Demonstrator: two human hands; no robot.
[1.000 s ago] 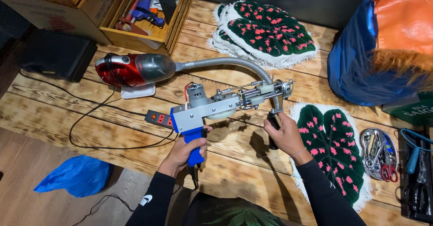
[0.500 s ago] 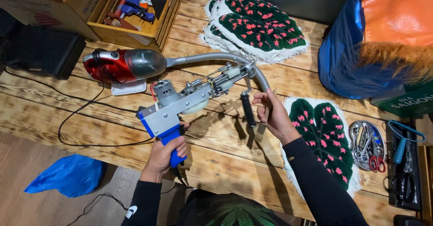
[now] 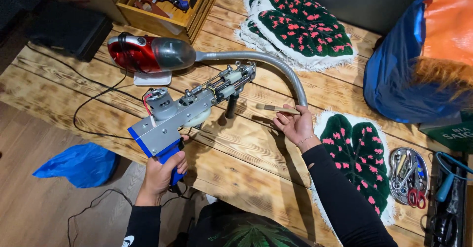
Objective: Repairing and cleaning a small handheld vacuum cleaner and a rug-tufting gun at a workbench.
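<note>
My left hand (image 3: pixel 162 170) grips the blue handle of a grey metal tufting gun (image 3: pixel 192 108) and holds it tilted above the wooden table (image 3: pixel 231 163), its needle end pointing up and right. My right hand (image 3: pixel 294 124) holds a small wooden-handled brush (image 3: pixel 278 109) just right of the gun's black front grip. The grey hose (image 3: pixel 276 67) of a red handheld vacuum (image 3: pixel 148 53) arcs down to my right hand.
Green leaf-shaped rugs with pink spots lie at the back (image 3: pixel 300 27) and right (image 3: pixel 362 160). A wooden tool crate (image 3: pixel 165 3) sits at the back left. A round tin of scissors and tools (image 3: pixel 408 174), a blue and orange bag (image 3: pixel 423 54), a blue plastic bag on the floor (image 3: pixel 76 163).
My right hand let go of the gun's front grip and now holds the brush beside it. The gun has tipped so its side faces up and has swung left.
</note>
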